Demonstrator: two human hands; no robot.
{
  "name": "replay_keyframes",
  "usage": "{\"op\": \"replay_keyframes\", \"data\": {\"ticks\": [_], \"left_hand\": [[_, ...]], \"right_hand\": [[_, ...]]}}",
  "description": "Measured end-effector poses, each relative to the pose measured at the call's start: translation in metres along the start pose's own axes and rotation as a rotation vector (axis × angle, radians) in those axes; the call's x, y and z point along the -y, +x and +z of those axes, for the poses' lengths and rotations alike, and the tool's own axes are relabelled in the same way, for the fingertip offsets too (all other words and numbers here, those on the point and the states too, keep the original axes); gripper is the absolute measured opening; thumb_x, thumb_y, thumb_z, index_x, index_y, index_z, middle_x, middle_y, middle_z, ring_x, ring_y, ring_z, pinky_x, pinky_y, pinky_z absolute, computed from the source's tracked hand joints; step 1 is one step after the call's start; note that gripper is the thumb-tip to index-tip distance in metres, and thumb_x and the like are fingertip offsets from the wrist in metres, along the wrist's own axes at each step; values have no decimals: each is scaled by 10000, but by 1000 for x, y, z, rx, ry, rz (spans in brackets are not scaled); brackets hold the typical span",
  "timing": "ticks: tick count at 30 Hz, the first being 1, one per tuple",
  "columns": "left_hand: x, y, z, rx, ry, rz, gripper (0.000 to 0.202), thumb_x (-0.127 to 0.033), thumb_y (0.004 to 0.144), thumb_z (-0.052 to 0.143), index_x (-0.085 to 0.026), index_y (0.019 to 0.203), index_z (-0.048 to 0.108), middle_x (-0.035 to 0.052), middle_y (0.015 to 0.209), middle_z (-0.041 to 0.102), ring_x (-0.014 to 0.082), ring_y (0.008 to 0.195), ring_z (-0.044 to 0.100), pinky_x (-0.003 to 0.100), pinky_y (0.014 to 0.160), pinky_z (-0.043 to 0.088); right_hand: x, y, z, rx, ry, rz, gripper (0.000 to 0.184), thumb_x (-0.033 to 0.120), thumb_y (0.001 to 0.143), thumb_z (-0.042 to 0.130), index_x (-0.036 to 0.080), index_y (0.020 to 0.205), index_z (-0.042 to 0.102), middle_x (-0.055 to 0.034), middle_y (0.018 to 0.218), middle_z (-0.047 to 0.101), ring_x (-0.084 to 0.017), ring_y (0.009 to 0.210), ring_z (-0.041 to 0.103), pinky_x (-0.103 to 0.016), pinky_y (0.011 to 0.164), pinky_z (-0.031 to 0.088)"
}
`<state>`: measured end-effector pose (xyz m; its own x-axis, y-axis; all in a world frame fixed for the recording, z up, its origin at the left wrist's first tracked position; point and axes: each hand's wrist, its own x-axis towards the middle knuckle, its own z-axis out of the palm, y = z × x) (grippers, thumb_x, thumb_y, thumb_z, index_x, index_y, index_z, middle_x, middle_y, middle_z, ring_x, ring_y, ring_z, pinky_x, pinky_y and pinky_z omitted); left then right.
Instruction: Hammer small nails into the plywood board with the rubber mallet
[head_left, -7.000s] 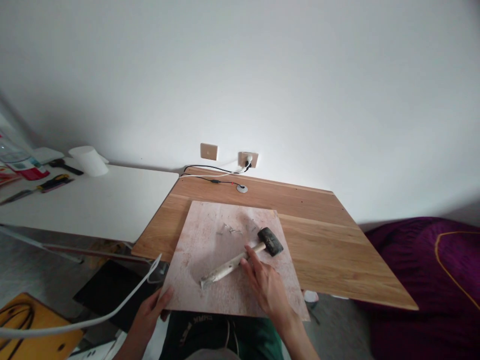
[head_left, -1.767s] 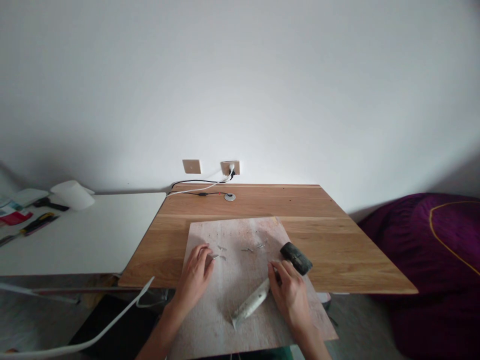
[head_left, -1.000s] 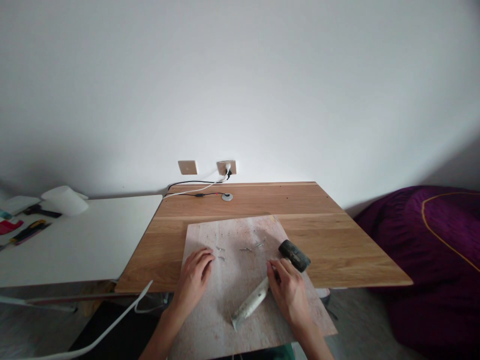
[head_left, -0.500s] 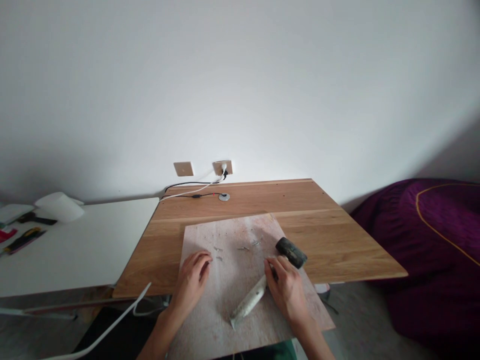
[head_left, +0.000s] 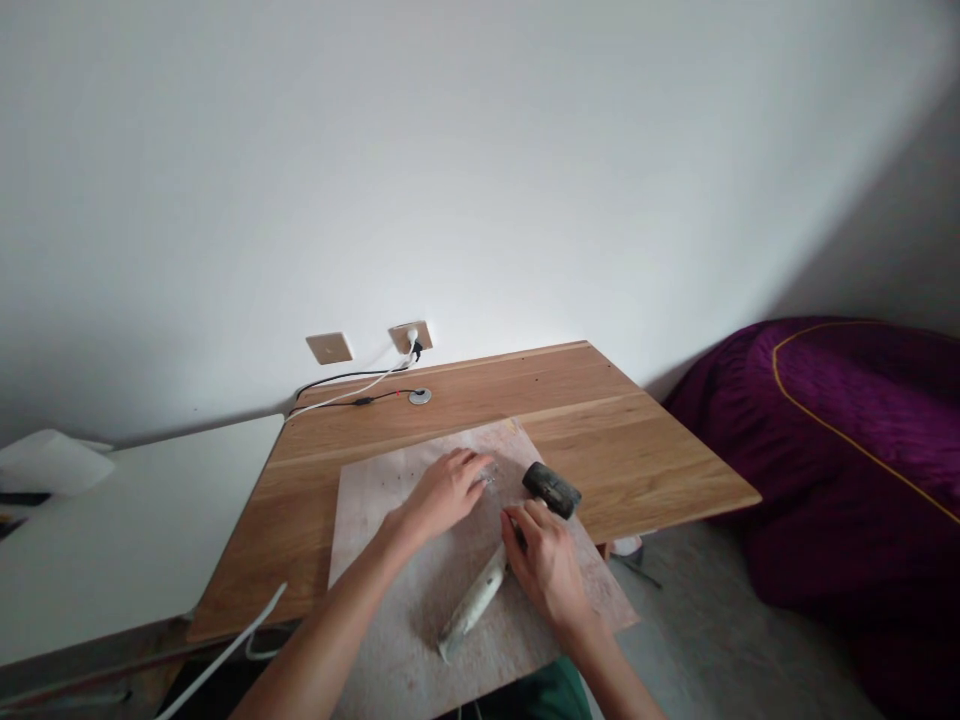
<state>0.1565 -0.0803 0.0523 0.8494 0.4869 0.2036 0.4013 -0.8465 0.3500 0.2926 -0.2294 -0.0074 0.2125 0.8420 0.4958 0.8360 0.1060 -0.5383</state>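
A mallet with a black head and a worn whitish handle lies slantwise over a thin, pale, stained board. My right hand is closed around the handle just below the head. Farther up the board, my left hand reaches out palm down, its fingers extended and somewhat apart. Its fingertips are at a few small silvery metal pieces, perhaps nails or screws; they are too small to tell. My left hand and forearm cover part of the board.
The board rests on a wooden tabletop and overhangs its near edge. Cables run from a wall socket. At left, a white table carries a white roll. A purple cloth-covered mass is on the right.
My left hand has moved right and forward, from the board's left side to the small metal pieces. My right hand stays on the mallet. The whole view has shifted slightly.
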Motion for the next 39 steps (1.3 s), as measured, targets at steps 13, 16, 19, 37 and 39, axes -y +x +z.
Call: {"op": "replay_keyframes", "data": {"ticks": [13, 16, 19, 37, 39], "left_hand": [[30, 30, 6, -69, -92, -65, 205, -143, 952, 562, -206, 1034, 739, 74, 1064, 748, 209, 971, 710, 295, 886, 530], [54, -11, -14, -166, -118, -175, 178, -262, 980, 532, -209, 975, 702, 59, 974, 736, 198, 879, 710, 279, 807, 527], [72, -67, -26, -240, -90, -317, 248, -392, 994, 490, -223, 876, 629, 7, 775, 692, 182, 706, 670, 267, 698, 495], [56, -150, -7, -387, -229, -555, 260, -465, 856, 610, -229, 951, 662, 53, 841, 771, 240, 770, 757, 348, 735, 621], [58, -153, -6, -393, -237, -566, 272, -450, 844, 615, -224, 985, 672, 56, 835, 774, 242, 762, 759, 358, 736, 627]], "right_hand": [[2, 2, -4, -16, 22, 4, 299, 177, 1058, 462, 206, 787, 586, -25, 763, 591, -166, 688, 557, -289, 667, 354], [0, 2, -5, -9, 40, -1, 304, 185, 1061, 461, 207, 783, 581, -22, 760, 588, -164, 690, 559, -288, 671, 356], [-1, 0, -4, 8, 65, 19, 297, 200, 1065, 465, 206, 795, 589, -25, 778, 593, -167, 710, 573, -283, 690, 378], [0, 0, -5, 13, 66, 30, 313, 233, 1080, 446, 204, 807, 597, -28, 777, 586, -173, 721, 606, -286, 707, 425], [0, 0, -4, 3, 68, 29, 311, 238, 1079, 450, 203, 806, 596, -23, 770, 577, -168, 701, 591, -284, 695, 419]]}}
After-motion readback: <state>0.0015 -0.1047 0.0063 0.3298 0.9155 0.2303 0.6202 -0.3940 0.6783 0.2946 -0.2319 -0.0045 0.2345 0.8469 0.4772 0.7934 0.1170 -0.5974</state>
